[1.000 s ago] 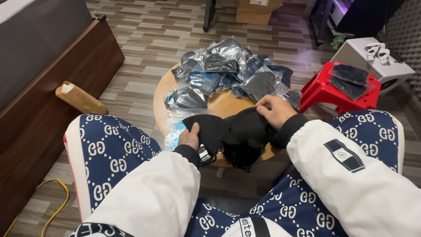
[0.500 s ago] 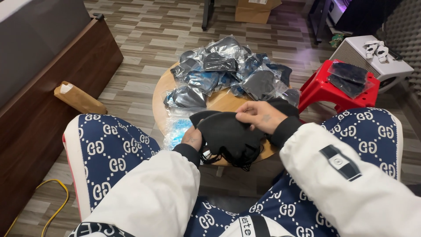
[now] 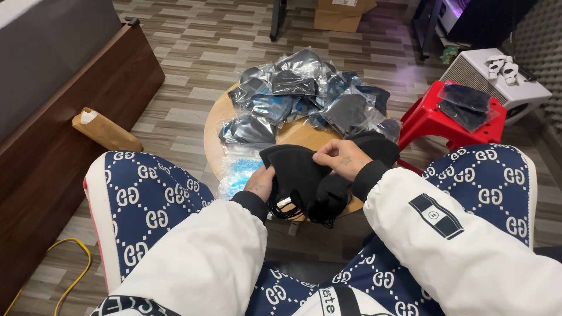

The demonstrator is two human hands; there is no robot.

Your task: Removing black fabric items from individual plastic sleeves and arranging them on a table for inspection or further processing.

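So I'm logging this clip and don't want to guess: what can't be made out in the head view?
- Left hand: fingers hidden under the black mask, grip unclear.
- Right hand: fingertips curl onto the mask, pinch unclear.
- Round wooden table: mostly covered by bagged masks.
- Cardboard box: cut off by the top edge.
- Red stool: legs partly hidden behind the knee.

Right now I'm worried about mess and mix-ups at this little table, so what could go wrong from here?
1. The bagged masks are heaped high on the small round table; a nudge could slide some onto the floor.
2. The black mask held by the left hand and right hand trails thin ear loops, which might tangle.
3. The clear bag with blue inside overhangs the table's edge and could slip off.
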